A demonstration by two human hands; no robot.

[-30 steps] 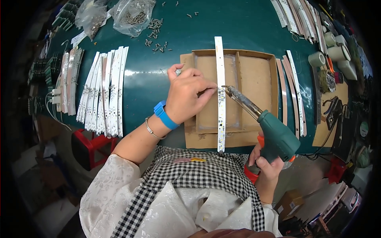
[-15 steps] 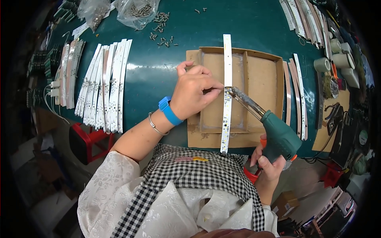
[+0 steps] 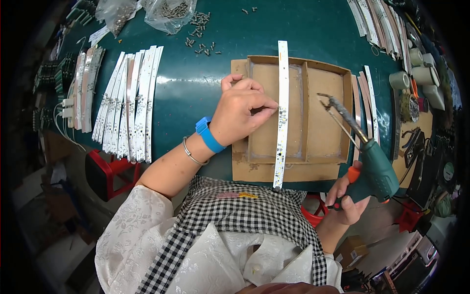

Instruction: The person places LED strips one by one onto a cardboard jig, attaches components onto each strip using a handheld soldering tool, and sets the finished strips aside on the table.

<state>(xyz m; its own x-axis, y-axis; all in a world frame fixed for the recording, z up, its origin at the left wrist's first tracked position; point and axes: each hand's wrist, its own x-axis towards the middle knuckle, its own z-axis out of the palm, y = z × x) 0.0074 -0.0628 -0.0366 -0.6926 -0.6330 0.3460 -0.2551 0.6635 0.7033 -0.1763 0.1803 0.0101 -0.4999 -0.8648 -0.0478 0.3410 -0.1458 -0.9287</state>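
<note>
My left hand (image 3: 242, 108) is closed in a pinch at the left edge of a long white LED strip board (image 3: 282, 132); whatever sits between its fingertips is too small to make out. The strip lies lengthwise across a shallow cardboard tray (image 3: 306, 112), small parts dotted along its near half. In my right hand (image 3: 348, 208) is a green soldering gun (image 3: 376, 169) with an orange trigger. Its dark metal tip points up and left over the tray's right compartment, apart from the strip.
Many white strip boards (image 3: 129, 105) are fanned out on the left. More strips (image 3: 369, 100) lie right of the tray. At the back are a clear bag (image 3: 169, 14) and loose small metal parts (image 3: 198, 29). Tape rolls (image 3: 399, 80) and pliers (image 3: 410, 139) stand far right.
The soldering gun has moved right and slightly down, its tip leaving the strip. My left hand keeps its pinch at almost the same spot; the strip has shifted slightly right.
</note>
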